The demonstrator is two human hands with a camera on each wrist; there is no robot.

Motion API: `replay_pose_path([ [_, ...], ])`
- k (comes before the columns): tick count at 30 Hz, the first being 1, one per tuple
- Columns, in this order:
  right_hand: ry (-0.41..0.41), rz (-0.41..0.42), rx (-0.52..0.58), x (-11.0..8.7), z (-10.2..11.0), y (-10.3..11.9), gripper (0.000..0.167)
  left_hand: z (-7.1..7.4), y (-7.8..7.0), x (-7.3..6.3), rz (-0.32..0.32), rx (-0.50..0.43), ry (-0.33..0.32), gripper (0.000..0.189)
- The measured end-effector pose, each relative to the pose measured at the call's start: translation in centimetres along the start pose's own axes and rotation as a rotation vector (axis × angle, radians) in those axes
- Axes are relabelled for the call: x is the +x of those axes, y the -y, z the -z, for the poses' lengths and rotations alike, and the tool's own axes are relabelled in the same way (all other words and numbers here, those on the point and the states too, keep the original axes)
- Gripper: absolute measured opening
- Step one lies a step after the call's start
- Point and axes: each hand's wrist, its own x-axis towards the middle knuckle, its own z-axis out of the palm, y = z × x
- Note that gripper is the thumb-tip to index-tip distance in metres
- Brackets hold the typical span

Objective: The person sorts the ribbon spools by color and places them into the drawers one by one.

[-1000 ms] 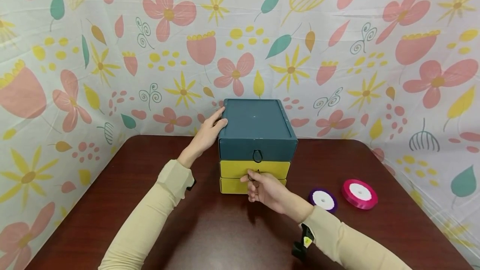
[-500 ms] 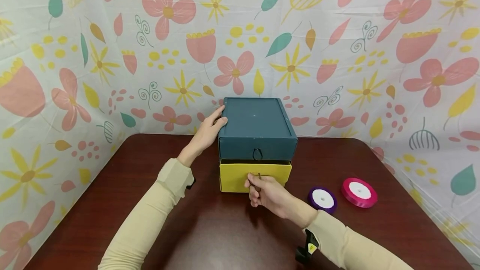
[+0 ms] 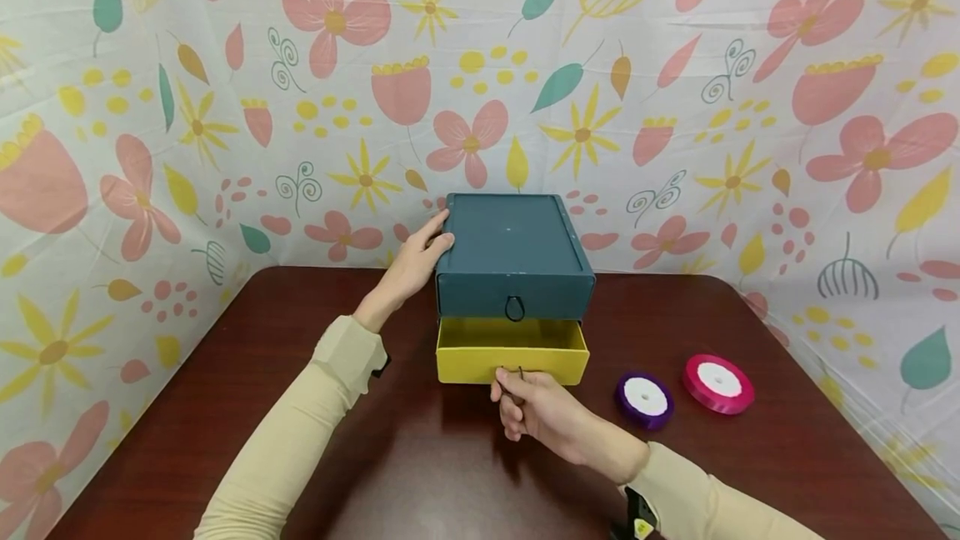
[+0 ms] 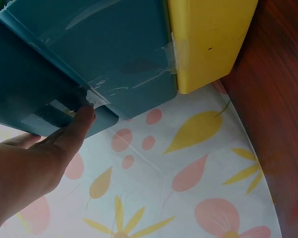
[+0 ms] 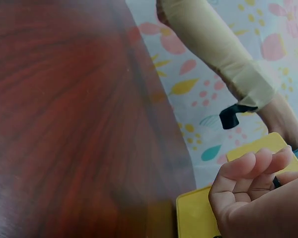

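A small chest of drawers [image 3: 510, 232] has a dark teal top section and yellow drawers beneath. The upper yellow drawer [image 3: 512, 363] stands partly pulled out, its inside showing between its front and the teal section. My right hand [image 3: 551, 415] pinches the black loop pull at the front of that drawer, fingers curled in. In the right wrist view the curled fingers overlap the yellow drawer front [image 5: 192, 215]. My left hand [image 3: 411, 265] rests against the chest's left side near its top edge, fingers extended. The lower yellow drawer is hidden in the head view.
A purple ribbon spool [image 3: 645, 399] and a pink ribbon spool [image 3: 717, 384] lie on the dark wooden table [image 3: 795, 440], right of the chest. The teal drawer has its own black loop pull [image 3: 514, 308]. A floral cloth [image 3: 300, 107] hangs behind the table.
The upper yellow drawer has slid out toward the person, with my right hand drawing back on its pull. My left hand has stayed against the chest.
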Motion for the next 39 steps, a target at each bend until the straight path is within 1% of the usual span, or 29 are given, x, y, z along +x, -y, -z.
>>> replay_pose_path([
  [10, 0.046, -0.022, 0.010, -1.9, -1.0, -0.4, 0.032, 0.2, 0.0, -0.1, 0.000, 0.005, -0.009, 0.058],
  [20, 0.087, -0.047, 0.025, -3.9, -2.2, -1.5, 0.032, 0.1, -0.1, 0.0, 0.003, 0.016, -0.018, 0.059],
  [29, 0.101, -0.073, 0.049, -5.2, -2.7, -1.9, 0.032, 0.0, -0.1, 0.0, 0.001, 0.010, -0.013, 0.058],
  [32, 0.128, -0.070, 0.063, -5.5, -2.8, -2.0, 0.031, 0.0, -0.1, 0.0, 0.005, 0.010, -0.013, 0.058],
  [39, 0.231, -0.039, 0.087, -6.0, -2.8, -2.7, 0.031, 0.0, -0.1, 0.0, -0.003, 0.006, -0.005, 0.058],
])
